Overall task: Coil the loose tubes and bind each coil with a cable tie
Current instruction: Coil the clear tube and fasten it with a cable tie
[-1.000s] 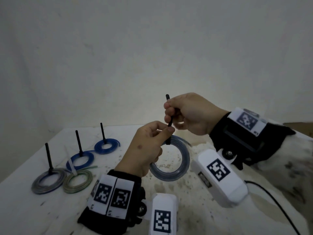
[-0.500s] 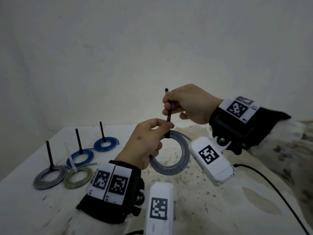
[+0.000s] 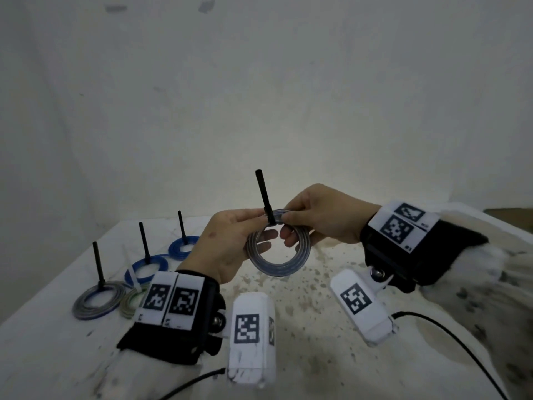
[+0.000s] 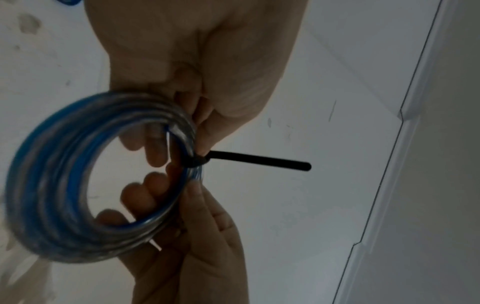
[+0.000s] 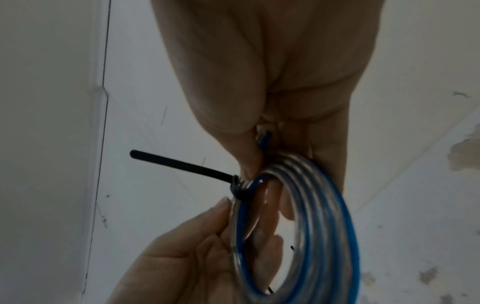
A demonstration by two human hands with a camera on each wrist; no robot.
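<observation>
A coil of clear and blue tube [image 3: 278, 267] hangs in the air above the table, held between both hands. A black cable tie [image 3: 264, 194] is cinched round the top of the coil, and its tail stands up free. My left hand [image 3: 259, 229] pinches the coil just left of the tie, with fingers through the ring. My right hand [image 3: 288, 226] pinches it just right of the tie. In the left wrist view, the coil [image 4: 52, 185] and the tie [image 4: 259, 161] show beside my left hand [image 4: 202, 127]. The right wrist view shows the coil [image 5: 324, 226] and the tie tail [image 5: 182, 164].
Several bound coils lie on the white, stained table [image 3: 302, 327] at the left: a grey one [image 3: 98, 301], a green one [image 3: 129, 306] and two blue ones [image 3: 147, 267] [image 3: 183, 248], with tie tails sticking up. A black cable [image 3: 447, 342] trails at the right. A wall stands behind.
My right hand has let go of the tie tail it was pulling upward and dropped to pinch the coil. The tail now stands free.
</observation>
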